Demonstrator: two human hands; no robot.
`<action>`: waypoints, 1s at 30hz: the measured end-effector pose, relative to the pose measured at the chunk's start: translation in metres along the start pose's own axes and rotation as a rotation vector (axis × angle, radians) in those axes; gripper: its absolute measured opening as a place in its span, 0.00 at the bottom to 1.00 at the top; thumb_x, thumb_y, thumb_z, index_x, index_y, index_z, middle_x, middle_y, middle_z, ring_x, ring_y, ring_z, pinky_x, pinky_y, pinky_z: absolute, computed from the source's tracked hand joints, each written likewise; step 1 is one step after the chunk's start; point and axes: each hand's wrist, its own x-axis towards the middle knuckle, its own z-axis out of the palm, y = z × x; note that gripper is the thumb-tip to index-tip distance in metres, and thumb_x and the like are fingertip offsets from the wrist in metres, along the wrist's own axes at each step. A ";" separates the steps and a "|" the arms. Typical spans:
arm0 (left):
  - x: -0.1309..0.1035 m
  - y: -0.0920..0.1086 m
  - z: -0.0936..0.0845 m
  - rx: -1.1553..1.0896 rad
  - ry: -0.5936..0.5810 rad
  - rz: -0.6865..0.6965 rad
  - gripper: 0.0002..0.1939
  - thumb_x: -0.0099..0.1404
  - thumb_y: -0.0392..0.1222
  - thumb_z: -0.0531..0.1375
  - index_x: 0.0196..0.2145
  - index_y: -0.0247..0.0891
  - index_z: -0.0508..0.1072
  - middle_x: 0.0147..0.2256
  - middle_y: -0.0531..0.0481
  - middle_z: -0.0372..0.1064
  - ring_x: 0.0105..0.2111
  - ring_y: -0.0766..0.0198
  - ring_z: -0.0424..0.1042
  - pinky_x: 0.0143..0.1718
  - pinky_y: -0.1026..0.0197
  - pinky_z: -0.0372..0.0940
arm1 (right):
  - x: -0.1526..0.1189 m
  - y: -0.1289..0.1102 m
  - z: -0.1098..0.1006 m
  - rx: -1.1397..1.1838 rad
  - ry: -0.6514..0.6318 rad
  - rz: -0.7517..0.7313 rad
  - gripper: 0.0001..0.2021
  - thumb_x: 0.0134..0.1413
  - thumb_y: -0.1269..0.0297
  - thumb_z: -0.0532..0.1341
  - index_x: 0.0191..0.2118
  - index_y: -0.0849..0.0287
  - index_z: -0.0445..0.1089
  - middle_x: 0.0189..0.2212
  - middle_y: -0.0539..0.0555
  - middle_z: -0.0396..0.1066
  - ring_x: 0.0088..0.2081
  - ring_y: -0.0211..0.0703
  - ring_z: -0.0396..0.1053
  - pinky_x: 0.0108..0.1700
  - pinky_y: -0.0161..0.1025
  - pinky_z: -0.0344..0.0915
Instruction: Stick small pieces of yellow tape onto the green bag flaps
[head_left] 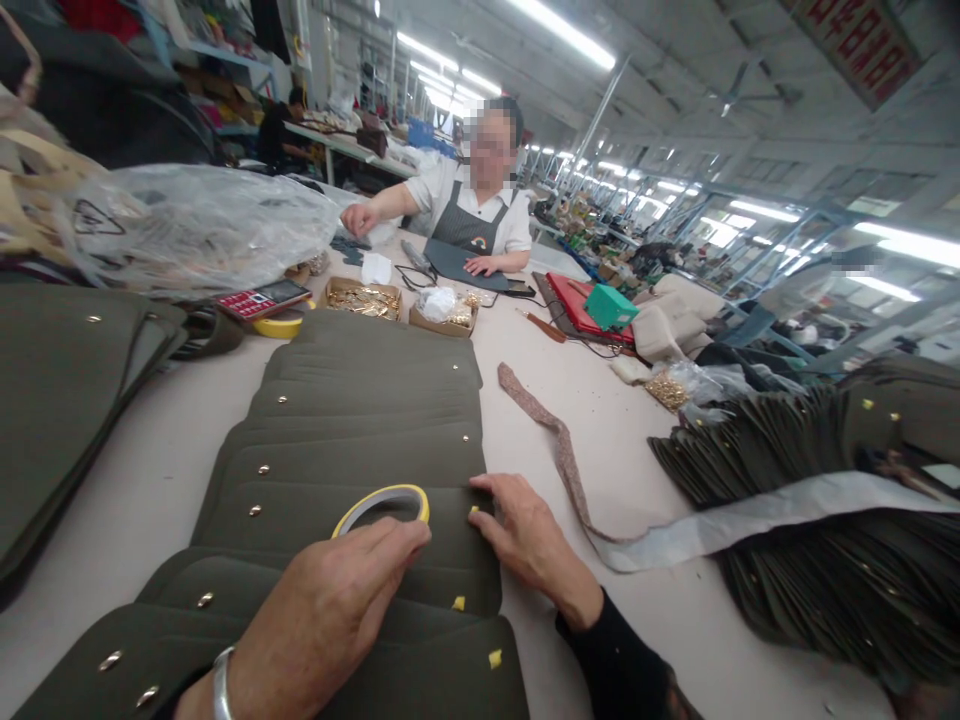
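My left hand [322, 600], with a silver bracelet at the wrist, is closed on a roll of yellow tape [421, 500] above the dark green panels. These panels [375, 400] lie overlapped in a long row, with small metal studs along both sides. My right hand [525, 530] rests at the right edge of the row, its thumb and forefinger apart and no object visible between them. The thumb tip is beside a small yellow tape piece [474, 511] on one panel. Closer to me, two more tape pieces [459, 603] sit on the panels.
A co-worker [480, 200] sits across the table [540, 440]. Boxes of gold metal parts [364, 300] stand beyond the row. Another stack of green panels [67, 400] lies left. Bundled panels [810, 570] and a long strip [697, 535] lie right.
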 end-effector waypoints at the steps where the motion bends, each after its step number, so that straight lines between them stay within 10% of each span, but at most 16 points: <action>1: 0.001 0.000 -0.002 -0.007 0.037 0.006 0.12 0.72 0.38 0.47 0.44 0.40 0.69 0.37 0.53 0.77 0.34 0.66 0.77 0.35 0.67 0.72 | 0.002 0.000 0.000 -0.014 -0.025 0.003 0.17 0.50 0.71 0.64 0.47 0.57 0.69 0.42 0.56 0.72 0.46 0.49 0.67 0.50 0.47 0.64; 7: -0.001 0.002 -0.010 -0.012 0.088 -0.039 0.17 0.71 0.42 0.50 0.56 0.40 0.63 0.47 0.52 0.75 0.41 0.67 0.77 0.43 0.70 0.71 | -0.002 -0.006 0.000 0.106 -0.119 0.087 0.13 0.50 0.73 0.64 0.43 0.57 0.72 0.36 0.53 0.74 0.39 0.44 0.71 0.44 0.41 0.67; 15: -0.010 0.008 0.006 0.038 0.063 -0.061 0.21 0.73 0.45 0.48 0.60 0.38 0.57 0.49 0.48 0.74 0.41 0.66 0.77 0.41 0.68 0.71 | -0.016 -0.051 -0.013 0.281 0.058 -0.279 0.09 0.57 0.73 0.59 0.44 0.58 0.70 0.36 0.53 0.73 0.35 0.39 0.70 0.40 0.36 0.68; 23: -0.009 0.019 0.008 0.037 0.113 -0.055 0.15 0.73 0.44 0.45 0.53 0.38 0.62 0.39 0.49 0.78 0.33 0.66 0.78 0.36 0.69 0.71 | -0.023 -0.055 0.007 0.075 0.089 -0.448 0.08 0.59 0.74 0.54 0.39 0.57 0.68 0.31 0.54 0.73 0.33 0.41 0.69 0.36 0.37 0.67; 30: -0.010 0.021 0.007 -0.074 -0.122 -0.180 0.11 0.71 0.36 0.45 0.38 0.43 0.66 0.29 0.55 0.74 0.27 0.66 0.76 0.27 0.67 0.67 | -0.031 -0.056 0.019 -0.022 0.183 -0.359 0.09 0.56 0.76 0.54 0.33 0.57 0.68 0.26 0.53 0.71 0.30 0.41 0.70 0.35 0.37 0.67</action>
